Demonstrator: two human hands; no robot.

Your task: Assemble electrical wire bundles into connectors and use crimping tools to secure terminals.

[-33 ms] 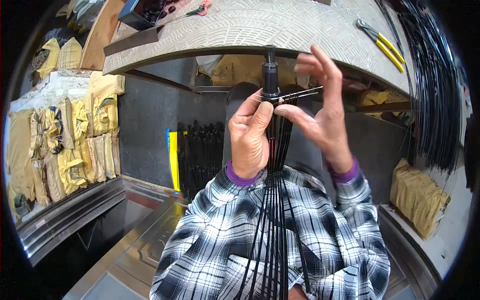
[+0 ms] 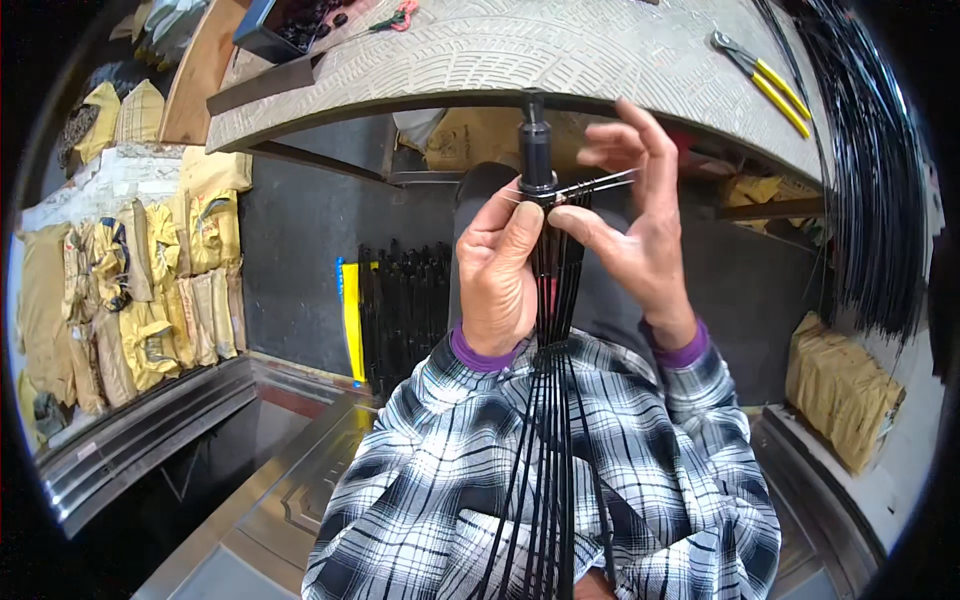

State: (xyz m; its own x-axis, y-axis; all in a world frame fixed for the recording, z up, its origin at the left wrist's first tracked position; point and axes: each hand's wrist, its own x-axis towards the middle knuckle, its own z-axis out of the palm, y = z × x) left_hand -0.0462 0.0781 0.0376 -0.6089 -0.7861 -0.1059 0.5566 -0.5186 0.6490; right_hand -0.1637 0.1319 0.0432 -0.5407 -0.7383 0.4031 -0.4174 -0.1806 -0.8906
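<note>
My left hand [image 2: 499,262] is closed around what looks like a black umbrella frame [image 2: 537,150], its thumb pressed at the collar below the tube. Long thin black ribs [image 2: 548,400] hang from that collar over my lap. My right hand [image 2: 645,235] reaches in from the other side, thumb tip at the collar and fingers spread apart, some blurred. A few thin pale wires [image 2: 610,181] stick out from the collar toward my right palm. Whether the right thumb pins anything is hard to see.
Ahead is a patterned worktable [image 2: 480,60] with yellow-handled pliers [image 2: 770,85], red-handled scissors [image 2: 397,17] and a box of small black parts [image 2: 290,30]. Black rods [image 2: 865,190] hang at the right. Dark bundled frames [image 2: 405,300] stand left of my knees; wrapped packages [image 2: 845,390] lie beside me.
Both hands and the frame sit very slightly further left in the picture. My right hand's fingers have shifted a little, still spread; the left hand keeps its hold.
</note>
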